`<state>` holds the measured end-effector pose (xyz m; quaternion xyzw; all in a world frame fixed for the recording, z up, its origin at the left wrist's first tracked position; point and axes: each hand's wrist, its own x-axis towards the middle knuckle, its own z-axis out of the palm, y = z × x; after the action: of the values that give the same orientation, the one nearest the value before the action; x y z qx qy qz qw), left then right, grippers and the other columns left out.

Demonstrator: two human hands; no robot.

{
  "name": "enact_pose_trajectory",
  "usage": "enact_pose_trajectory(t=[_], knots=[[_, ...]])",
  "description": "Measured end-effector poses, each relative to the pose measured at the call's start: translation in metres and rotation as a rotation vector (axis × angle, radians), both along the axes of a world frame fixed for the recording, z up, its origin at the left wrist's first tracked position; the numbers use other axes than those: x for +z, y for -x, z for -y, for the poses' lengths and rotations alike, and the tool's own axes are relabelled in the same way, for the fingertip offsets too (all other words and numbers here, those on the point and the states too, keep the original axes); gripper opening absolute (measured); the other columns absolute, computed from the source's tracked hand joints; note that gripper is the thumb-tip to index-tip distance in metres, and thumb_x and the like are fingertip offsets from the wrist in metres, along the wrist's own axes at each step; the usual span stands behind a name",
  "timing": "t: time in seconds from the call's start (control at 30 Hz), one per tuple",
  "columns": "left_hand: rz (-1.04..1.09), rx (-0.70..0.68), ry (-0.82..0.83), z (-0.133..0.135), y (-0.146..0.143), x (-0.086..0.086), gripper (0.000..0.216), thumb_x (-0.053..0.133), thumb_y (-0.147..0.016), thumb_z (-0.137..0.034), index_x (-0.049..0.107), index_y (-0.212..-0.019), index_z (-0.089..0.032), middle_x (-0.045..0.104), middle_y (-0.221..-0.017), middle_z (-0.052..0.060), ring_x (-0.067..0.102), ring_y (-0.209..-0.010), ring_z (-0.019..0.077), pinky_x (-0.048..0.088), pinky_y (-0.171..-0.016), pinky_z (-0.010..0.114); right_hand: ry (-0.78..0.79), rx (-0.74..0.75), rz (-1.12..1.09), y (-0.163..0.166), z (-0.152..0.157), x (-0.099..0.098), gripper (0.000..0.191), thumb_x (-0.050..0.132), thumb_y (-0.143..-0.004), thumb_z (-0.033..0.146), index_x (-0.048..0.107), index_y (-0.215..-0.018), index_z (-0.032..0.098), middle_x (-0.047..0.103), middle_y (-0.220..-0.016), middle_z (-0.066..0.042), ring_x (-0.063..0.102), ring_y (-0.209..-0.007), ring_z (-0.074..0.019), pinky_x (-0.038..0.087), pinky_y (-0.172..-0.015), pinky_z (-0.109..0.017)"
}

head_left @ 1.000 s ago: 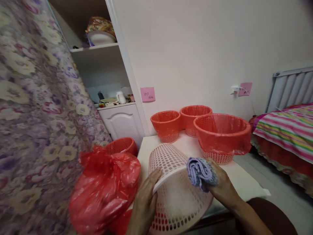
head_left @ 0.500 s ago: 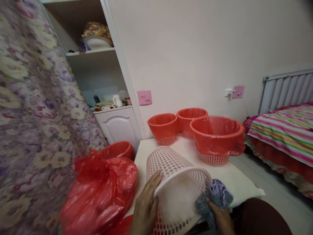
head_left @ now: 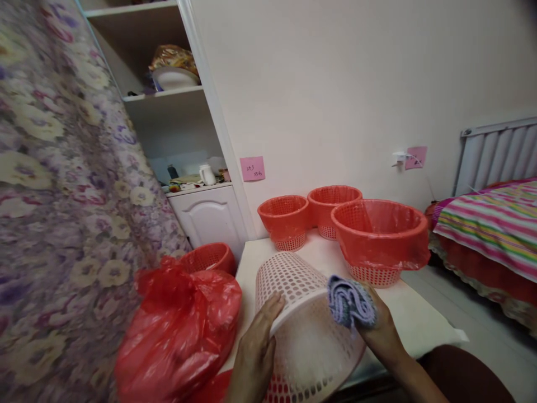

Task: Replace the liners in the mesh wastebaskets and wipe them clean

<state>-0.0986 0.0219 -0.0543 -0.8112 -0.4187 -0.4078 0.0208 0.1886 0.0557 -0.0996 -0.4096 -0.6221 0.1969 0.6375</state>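
A pale pink perforated plastic basket [head_left: 293,274] lies tilted on its side at the near edge of the table, its mouth turned toward me. My left hand [head_left: 258,347] grips its rim on the left, thumb inside and fingers on the outer wall. My right hand [head_left: 380,319] is closed around a folded grey-purple cloth [head_left: 351,302], which rests against the upper right of the rim. To the left of the basket bulges a red plastic bag [head_left: 180,336].
On the white table [head_left: 419,313] stand three baskets lined with red bags: a left one [head_left: 285,218], a rear one [head_left: 333,204] and a large right one [head_left: 381,240]. Another red-lined basket [head_left: 216,257] is behind the bag. A floral curtain [head_left: 71,224] hangs at left; a bed [head_left: 495,224] is at right.
My right hand has moved the cloth from the rim's lower right side up and left to its upper edge. My left hand keeps its hold on the basket. The view has shifted slightly.
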Motion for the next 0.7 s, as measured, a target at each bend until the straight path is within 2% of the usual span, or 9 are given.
enact_pose_trajectory(t=[0.13,0.2,0.3,0.33,0.4,0.5,0.6,0.67,0.7], knots=[[0.04,-0.012,0.008,0.0,0.004,-0.007,0.053,0.048,-0.089,-0.009,0.052,-0.139,-0.026,0.06,-0.14,0.007,0.054,-0.131,0.0166,0.043,-0.108,0.035,0.379,-0.188,-0.348,-0.004,0.003,-0.082,0.045,0.075,-0.062,0.045,0.069,-0.099,0.019,0.076,-0.095,-0.01,0.067,-0.105,-0.0347,0.051,-0.099,-0.049],[0.043,-0.002,0.024,0.0,0.007,-0.011,0.054,0.048,-0.089,-0.009,0.052,-0.139,-0.027,0.059,-0.142,0.007,0.053,-0.132,0.0173,0.042,-0.109,0.037,0.552,-0.232,-0.53,0.003,0.012,-0.117,0.052,0.079,-0.055,0.048,0.07,-0.096,0.018,0.077,-0.09,-0.009,0.068,-0.105,-0.0369,0.05,-0.1,-0.051],[0.054,0.028,0.062,0.0,0.009,-0.012,0.053,0.048,-0.088,-0.01,0.054,-0.138,-0.026,0.059,-0.142,0.007,0.053,-0.132,0.019,0.042,-0.109,0.042,0.681,-0.066,-0.782,0.015,0.025,-0.142,0.055,0.08,-0.059,0.049,0.07,-0.102,0.015,0.079,-0.091,-0.008,0.072,-0.096,-0.0334,0.057,-0.089,-0.046],[0.062,0.042,0.075,0.0,0.009,-0.011,0.052,0.047,-0.088,-0.01,0.054,-0.137,-0.026,0.059,-0.141,0.007,0.054,-0.132,0.0194,0.042,-0.11,0.043,0.683,-0.028,-0.826,0.017,0.026,-0.142,0.055,0.081,-0.061,0.048,0.07,-0.104,0.015,0.079,-0.091,-0.007,0.073,-0.093,-0.0321,0.058,-0.085,-0.045],[0.087,0.079,0.094,0.003,0.011,-0.007,0.052,0.047,-0.087,-0.01,0.055,-0.137,-0.025,0.06,-0.141,0.007,0.054,-0.132,0.0201,0.041,-0.11,0.045,0.63,-0.042,-0.823,0.014,0.024,-0.128,0.055,0.081,-0.062,0.046,0.07,-0.107,0.016,0.079,-0.09,-0.006,0.073,-0.09,-0.0307,0.059,-0.083,-0.043],[0.1,0.121,0.103,0.007,0.014,-0.002,0.055,0.048,-0.084,-0.008,0.055,-0.136,-0.025,0.062,-0.139,0.007,0.055,-0.131,0.0208,0.044,-0.109,0.045,0.468,-0.096,-0.588,-0.002,0.013,-0.082,0.054,0.08,-0.06,0.044,0.071,-0.106,0.016,0.079,-0.097,-0.009,0.072,-0.098,-0.0326,0.056,-0.093,-0.047],[0.067,0.103,0.104,0.007,0.017,-0.002,0.059,0.048,-0.081,-0.005,0.055,-0.136,-0.027,0.062,-0.139,0.005,0.055,-0.131,0.021,0.045,-0.109,0.045,0.352,-0.042,-0.29,-0.013,0.005,-0.032,0.046,0.079,-0.059,0.038,0.073,-0.1,0.017,0.078,-0.105,-0.013,0.071,-0.102,-0.0335,0.053,-0.098,-0.048],[0.065,0.073,0.096,0.005,0.018,-0.005,0.06,0.047,-0.081,-0.005,0.054,-0.137,-0.028,0.06,-0.14,0.005,0.053,-0.133,0.0207,0.044,-0.109,0.045,0.296,0.001,-0.235,-0.013,0.003,-0.013,0.045,0.076,-0.058,0.032,0.073,-0.1,0.018,0.077,-0.107,-0.013,0.071,-0.101,-0.0321,0.055,-0.095,-0.045],[0.068,0.057,0.091,0.004,0.018,-0.006,0.059,0.047,-0.083,-0.006,0.053,-0.137,-0.029,0.06,-0.141,0.005,0.053,-0.133,0.0205,0.044,-0.109,0.045,0.284,0.003,-0.232,-0.012,0.003,-0.011,0.045,0.076,-0.058,0.031,0.072,-0.101,0.018,0.077,-0.107,-0.013,0.071,-0.101,-0.0315,0.056,-0.093,-0.044]])
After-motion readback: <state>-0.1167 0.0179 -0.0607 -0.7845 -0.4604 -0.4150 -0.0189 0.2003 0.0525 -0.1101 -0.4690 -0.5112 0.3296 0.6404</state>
